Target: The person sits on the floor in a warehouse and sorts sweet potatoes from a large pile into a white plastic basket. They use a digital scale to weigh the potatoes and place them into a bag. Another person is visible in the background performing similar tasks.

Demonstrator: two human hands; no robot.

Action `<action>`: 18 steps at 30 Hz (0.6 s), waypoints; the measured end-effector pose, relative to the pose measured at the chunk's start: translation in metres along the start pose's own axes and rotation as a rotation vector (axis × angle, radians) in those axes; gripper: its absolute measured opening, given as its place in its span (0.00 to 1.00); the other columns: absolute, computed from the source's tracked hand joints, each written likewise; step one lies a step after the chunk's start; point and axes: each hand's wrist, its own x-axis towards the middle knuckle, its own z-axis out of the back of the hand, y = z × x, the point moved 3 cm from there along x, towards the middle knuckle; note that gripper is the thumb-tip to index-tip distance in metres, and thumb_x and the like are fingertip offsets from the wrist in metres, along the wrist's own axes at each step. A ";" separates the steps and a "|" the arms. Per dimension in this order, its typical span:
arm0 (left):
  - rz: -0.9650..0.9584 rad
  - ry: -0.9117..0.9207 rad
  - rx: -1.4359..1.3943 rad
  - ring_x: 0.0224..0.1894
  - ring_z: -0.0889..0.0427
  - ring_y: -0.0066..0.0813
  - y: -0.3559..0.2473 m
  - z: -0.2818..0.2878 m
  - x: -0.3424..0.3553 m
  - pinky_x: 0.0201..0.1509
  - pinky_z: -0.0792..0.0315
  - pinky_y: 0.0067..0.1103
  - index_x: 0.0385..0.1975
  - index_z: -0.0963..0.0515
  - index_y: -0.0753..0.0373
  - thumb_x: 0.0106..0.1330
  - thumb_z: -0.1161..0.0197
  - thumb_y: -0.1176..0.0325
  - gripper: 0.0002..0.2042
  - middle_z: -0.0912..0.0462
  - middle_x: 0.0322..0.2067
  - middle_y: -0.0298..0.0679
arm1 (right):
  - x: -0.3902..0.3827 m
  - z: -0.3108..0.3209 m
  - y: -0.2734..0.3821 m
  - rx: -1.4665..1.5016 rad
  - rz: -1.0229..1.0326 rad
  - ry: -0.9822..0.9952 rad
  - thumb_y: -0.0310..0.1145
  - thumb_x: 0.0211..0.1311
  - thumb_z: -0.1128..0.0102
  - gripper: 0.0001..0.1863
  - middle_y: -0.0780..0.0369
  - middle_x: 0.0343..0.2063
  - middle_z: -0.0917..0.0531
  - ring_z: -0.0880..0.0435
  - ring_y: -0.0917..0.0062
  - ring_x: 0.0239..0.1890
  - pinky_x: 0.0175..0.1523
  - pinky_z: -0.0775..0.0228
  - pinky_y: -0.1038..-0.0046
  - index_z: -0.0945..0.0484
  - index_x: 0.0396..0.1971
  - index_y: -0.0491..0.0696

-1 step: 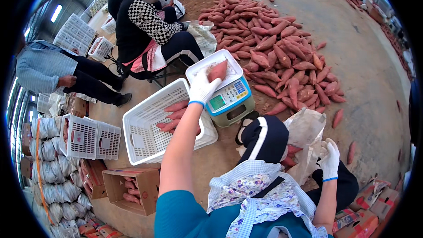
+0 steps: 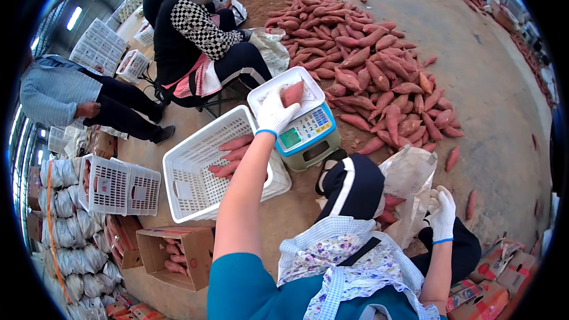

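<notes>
- White knit glove on L hand (image 2: 277, 112): fingers wrapped round one red sweet potato (image 2: 292, 93), over the pan (image 2: 313, 98) of the blue scale (image 2: 305, 130); can't tell if it's resting there or held just above.
- R hand (image 2: 442, 213), also gloved, fingers loosely curled beside pale bag (image 2: 412, 178); can't tell if they grip anything.
- Done, as far as shown: a few roots (image 2: 236, 153) lie in the white crate (image 2: 182, 188), L of scale; more sit in cardboard box (image 2: 200, 255) nearby.
- Left: the one at the scale isn't let go yet, & a big heap (image 2: 379, 65) lies on the floor just past it, so prob. lots to go.
</notes>
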 end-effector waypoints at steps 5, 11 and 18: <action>-0.005 0.139 0.055 0.53 0.23 0.47 0.023 -0.001 0.023 0.59 0.31 0.30 0.55 0.28 0.60 0.40 0.29 0.55 0.36 0.22 0.48 0.51 | -0.003 0.006 -0.006 -0.005 0.008 -0.024 0.31 0.65 0.45 0.17 0.60 0.36 0.17 0.20 0.81 0.27 0.26 0.29 0.83 0.28 0.52 0.43; -0.056 -0.056 -0.034 0.56 0.26 0.47 0.102 0.096 -0.059 0.60 0.31 0.31 0.57 0.32 0.61 0.43 0.29 0.67 0.36 0.27 0.53 0.49 | 0.001 0.006 -0.017 -0.128 -0.008 -0.091 0.31 0.65 0.45 0.17 0.61 0.37 0.18 0.21 0.82 0.27 0.27 0.29 0.83 0.28 0.52 0.43; 0.170 0.206 0.220 0.50 0.24 0.54 0.284 0.015 -0.193 0.52 0.27 0.38 0.55 0.31 0.55 0.46 0.30 0.64 0.32 0.26 0.51 0.51 | 0.017 -0.037 -0.026 -0.208 -0.083 -0.074 0.30 0.65 0.46 0.16 0.61 0.36 0.19 0.23 0.82 0.27 0.26 0.30 0.81 0.29 0.52 0.45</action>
